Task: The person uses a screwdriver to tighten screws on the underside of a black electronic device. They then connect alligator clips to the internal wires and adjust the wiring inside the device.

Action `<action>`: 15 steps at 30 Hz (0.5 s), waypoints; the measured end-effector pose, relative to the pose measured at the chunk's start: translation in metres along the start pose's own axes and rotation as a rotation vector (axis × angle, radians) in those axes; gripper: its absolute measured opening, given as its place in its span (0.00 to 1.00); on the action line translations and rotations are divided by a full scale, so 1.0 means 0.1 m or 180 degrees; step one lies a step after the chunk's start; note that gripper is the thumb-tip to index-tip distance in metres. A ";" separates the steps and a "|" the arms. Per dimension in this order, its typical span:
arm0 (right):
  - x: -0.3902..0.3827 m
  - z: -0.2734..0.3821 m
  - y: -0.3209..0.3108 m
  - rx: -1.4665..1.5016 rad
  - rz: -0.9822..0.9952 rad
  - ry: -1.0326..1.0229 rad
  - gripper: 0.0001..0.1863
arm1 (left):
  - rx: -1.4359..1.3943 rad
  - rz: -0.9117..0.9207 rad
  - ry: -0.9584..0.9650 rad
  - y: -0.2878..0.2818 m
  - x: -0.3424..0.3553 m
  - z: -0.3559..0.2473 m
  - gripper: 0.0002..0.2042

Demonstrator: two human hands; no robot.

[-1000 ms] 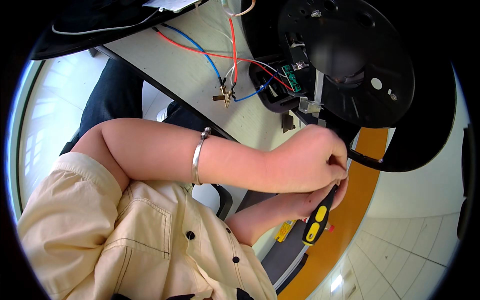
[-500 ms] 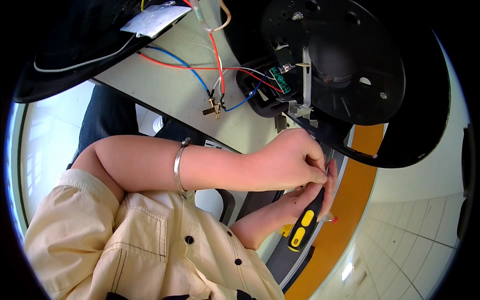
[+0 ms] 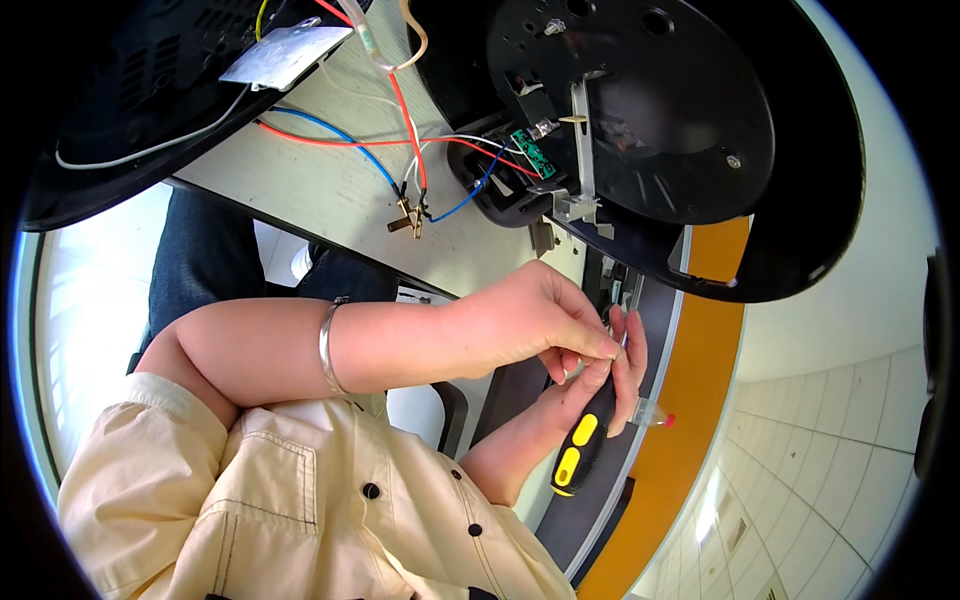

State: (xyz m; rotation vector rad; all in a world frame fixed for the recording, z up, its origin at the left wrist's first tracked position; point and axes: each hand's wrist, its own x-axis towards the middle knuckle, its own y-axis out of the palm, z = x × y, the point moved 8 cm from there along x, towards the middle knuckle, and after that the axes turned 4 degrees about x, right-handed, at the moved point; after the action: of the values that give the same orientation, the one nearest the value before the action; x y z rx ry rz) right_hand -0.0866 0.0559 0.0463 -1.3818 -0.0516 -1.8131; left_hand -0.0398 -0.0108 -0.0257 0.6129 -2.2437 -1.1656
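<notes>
In front of me, to the right, my two hands meet over a screwdriver (image 3: 575, 450) with a black handle and yellow inlays. My right hand (image 3: 600, 385) holds it near the top of the handle, which slants down toward me. From above, my left hand (image 3: 545, 325) reaches across, thumb and forefinger pinched together beside the shaft and touching the right fingertips. Whatever sits in that pinch is too small or hidden to make out. Beyond the hands stands a large black rounded housing (image 3: 690, 110) with a metal bracket (image 3: 585, 150) and a green circuit board (image 3: 532, 155).
Red, blue and white wires run over the pale table (image 3: 330, 200) to a small brass-coloured connector (image 3: 410, 218). At the left lies another black shell (image 3: 130, 110) with a silvery plate (image 3: 285, 57). Beside my right hand is a clear bottle (image 3: 648, 412) with a red cap.
The whole view has shifted, so most things sit further left. My left hand's lower fingers have loosened from the pinch, and my right fingers are spread a little more. More of the bottle shows.
</notes>
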 end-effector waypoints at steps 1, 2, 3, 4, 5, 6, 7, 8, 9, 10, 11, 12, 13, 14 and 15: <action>0.00 0.04 0.02 -0.0032 0.0087 -0.0162 0.07 | -0.0078 0.0054 -0.0066 -0.01 -0.01 0.03 0.06; -0.02 0.07 0.02 -0.0088 0.0141 -0.0202 0.07 | -0.0167 0.0104 -0.0142 -0.01 -0.03 0.07 0.06; -0.04 0.09 0.02 -0.0143 0.0196 -0.0246 0.07 | -0.0240 0.0155 -0.0156 0.00 -0.05 0.10 0.06; -0.06 0.11 0.02 -0.0196 0.0251 -0.0292 0.07 | -0.0313 0.0206 -0.0168 0.00 -0.08 0.12 0.06; -0.09 0.13 0.00 -0.0180 0.0232 -0.0306 0.07 | -0.0396 0.0245 -0.0180 0.01 -0.11 0.15 0.06; -0.12 0.15 -0.01 -0.0198 0.0211 -0.0310 0.07 | -0.0426 0.0269 -0.0225 0.01 -0.13 0.18 0.06; -0.15 0.16 -0.01 -0.0216 0.0190 -0.0316 0.07 | -0.0456 0.0294 -0.0270 0.00 -0.15 0.20 0.06; -0.18 0.18 -0.02 -0.0230 0.0179 -0.0319 0.07 | -0.0493 0.0312 -0.0309 0.00 -0.17 0.23 0.06; -0.21 0.21 -0.03 -0.0214 0.0180 -0.0341 0.06 | -0.0549 0.0382 -0.0326 0.02 -0.20 0.25 0.06; -0.23 0.24 -0.04 -0.0199 0.0180 -0.0362 0.06 | -0.0605 0.0453 -0.0343 0.05 -0.22 0.27 0.06; -0.25 0.27 -0.04 -0.0176 0.0175 -0.0386 0.06 | -0.0652 0.0522 -0.0356 0.07 -0.24 0.28 0.06; -0.28 0.30 -0.04 -0.0184 0.0138 -0.0357 0.06 | -0.0683 0.0543 -0.0362 0.07 -0.26 0.30 0.06; -0.31 0.34 -0.02 -0.0191 0.0101 -0.0327 0.05 | -0.0715 0.0563 -0.0368 0.07 -0.29 0.32 0.06; -0.33 0.38 -0.04 -0.0207 0.0066 -0.0301 0.05 | -0.0750 0.0591 -0.0373 0.10 -0.32 0.33 0.06; -0.34 0.42 -0.04 -0.0244 0.0244 -0.0354 0.05 | -0.0751 0.0594 -0.0356 0.11 -0.35 0.33 0.06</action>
State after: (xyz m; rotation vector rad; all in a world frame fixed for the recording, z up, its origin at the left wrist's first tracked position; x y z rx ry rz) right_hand -0.0551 0.0988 0.0365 -1.5175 0.0130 -1.6895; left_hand -0.0361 0.0364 -0.0411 0.2450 -2.1561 -1.3694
